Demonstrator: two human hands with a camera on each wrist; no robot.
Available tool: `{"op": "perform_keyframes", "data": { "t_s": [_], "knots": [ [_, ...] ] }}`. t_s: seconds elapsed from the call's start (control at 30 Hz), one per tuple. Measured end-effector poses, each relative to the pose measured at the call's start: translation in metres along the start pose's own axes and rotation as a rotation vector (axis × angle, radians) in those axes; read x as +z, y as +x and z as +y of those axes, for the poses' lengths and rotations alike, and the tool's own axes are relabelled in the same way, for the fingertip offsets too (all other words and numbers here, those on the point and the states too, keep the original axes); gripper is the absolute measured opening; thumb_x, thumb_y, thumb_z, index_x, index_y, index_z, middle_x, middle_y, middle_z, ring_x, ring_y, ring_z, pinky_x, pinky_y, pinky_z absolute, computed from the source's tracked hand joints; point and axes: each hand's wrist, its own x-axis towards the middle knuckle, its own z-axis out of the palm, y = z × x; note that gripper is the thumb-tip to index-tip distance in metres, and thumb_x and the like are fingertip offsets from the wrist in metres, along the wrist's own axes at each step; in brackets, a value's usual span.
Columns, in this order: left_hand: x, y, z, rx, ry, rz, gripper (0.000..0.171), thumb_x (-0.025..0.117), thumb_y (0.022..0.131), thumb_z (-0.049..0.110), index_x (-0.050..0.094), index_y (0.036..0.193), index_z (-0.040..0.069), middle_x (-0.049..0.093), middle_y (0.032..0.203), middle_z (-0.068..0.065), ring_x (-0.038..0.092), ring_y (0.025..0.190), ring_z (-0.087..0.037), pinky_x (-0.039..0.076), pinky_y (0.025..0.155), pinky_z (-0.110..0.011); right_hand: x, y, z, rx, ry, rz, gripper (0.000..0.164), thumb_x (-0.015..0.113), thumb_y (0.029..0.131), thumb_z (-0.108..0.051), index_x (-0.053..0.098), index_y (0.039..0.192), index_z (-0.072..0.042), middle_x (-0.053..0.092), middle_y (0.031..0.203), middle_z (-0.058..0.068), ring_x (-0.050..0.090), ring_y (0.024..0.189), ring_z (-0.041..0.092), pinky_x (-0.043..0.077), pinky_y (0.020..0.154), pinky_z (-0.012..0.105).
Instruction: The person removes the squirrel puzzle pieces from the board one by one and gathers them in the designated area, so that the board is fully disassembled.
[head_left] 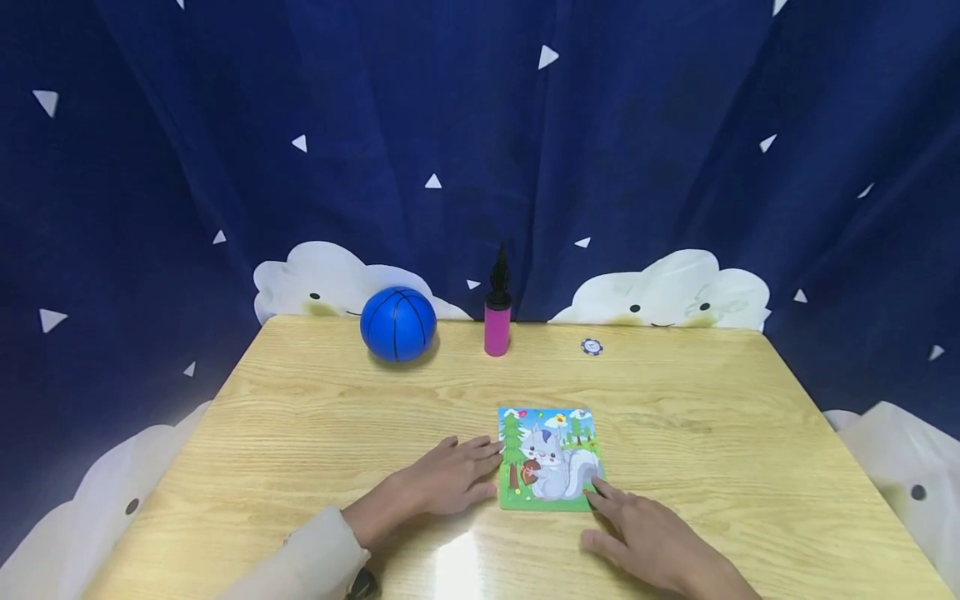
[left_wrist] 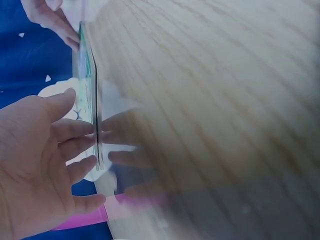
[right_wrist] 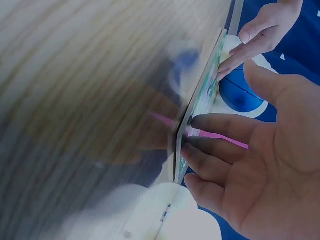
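Observation:
A flat square picture board (head_left: 551,467), showing a grey squirrel with a nut among green trees, lies face up on the wooden table. My left hand (head_left: 452,477) reaches its left edge with fingers extended and spread; the left wrist view shows those fingertips (left_wrist: 84,170) at the thin board's edge. At the lower right corner, my right hand (head_left: 651,537) has its fingertips on the board, thumb apart from it. In the right wrist view, the right fingers (right_wrist: 212,160) are lightly bent against the board's side (right_wrist: 204,92). Neither hand grips it.
Behind the board on the table (head_left: 315,417) are a blue ball (head_left: 397,325) with black lines, an upright pink cylinder with a black top (head_left: 497,329), and a small blue-and-white round chip (head_left: 592,347). A dark blue curtain (head_left: 480,125) with white triangles and clouds hangs around the table.

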Motion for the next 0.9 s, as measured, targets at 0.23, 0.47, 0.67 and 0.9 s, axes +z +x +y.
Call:
{"op": "perform_keyframes", "data": {
  "t_s": [0.23, 0.47, 0.67, 0.9],
  "knots": [
    [-0.004, 0.011, -0.003, 0.042, -0.048, 0.101, 0.051, 0.040, 0.098, 0.047, 0.057, 0.131, 0.011, 0.052, 0.140, -0.006, 0.046, 0.132, -0.026, 0.041, 0.104, -0.046, -0.004, 0.002, 0.002, -0.034, -0.023, 0.084, 0.066, 0.050, 0.090, -0.057, 0.058, 0.128, -0.004, 0.056, 0.134, 0.016, 0.059, 0.116, 0.034, 0.047, 0.094, 0.048],
    [-0.012, 0.033, -0.013, 0.025, -0.154, 0.196, 0.042, 0.049, 0.097, 0.042, 0.065, 0.119, 0.010, 0.062, 0.127, -0.008, 0.055, 0.122, -0.024, 0.043, 0.103, -0.038, -0.003, 0.011, 0.007, -0.191, -0.069, 0.187, 0.047, 0.063, 0.088, -0.039, 0.064, 0.119, -0.004, 0.066, 0.119, 0.013, 0.067, 0.103, 0.028, 0.054, 0.085, 0.041],
    [-0.022, 0.060, -0.017, -0.028, -0.274, 0.172, 0.041, 0.059, 0.092, 0.038, 0.065, 0.119, 0.008, 0.064, 0.121, -0.007, 0.058, 0.115, -0.021, 0.046, 0.099, -0.035, -0.005, 0.024, 0.011, -0.266, -0.031, 0.137, 0.040, 0.065, 0.088, -0.027, 0.064, 0.121, -0.003, 0.064, 0.122, 0.013, 0.061, 0.113, 0.031, 0.051, 0.090, 0.044],
    [-0.029, 0.089, -0.012, -0.097, -0.392, 0.135, 0.037, 0.067, 0.088, 0.032, 0.067, 0.115, 0.006, 0.067, 0.107, -0.007, 0.061, 0.098, -0.017, 0.049, 0.087, -0.028, -0.001, 0.040, 0.019, -0.374, -0.080, 0.130, 0.044, 0.067, 0.085, -0.026, 0.062, 0.123, -0.004, 0.057, 0.132, 0.016, 0.053, 0.123, 0.037, 0.046, 0.095, 0.050]
  ]
}}
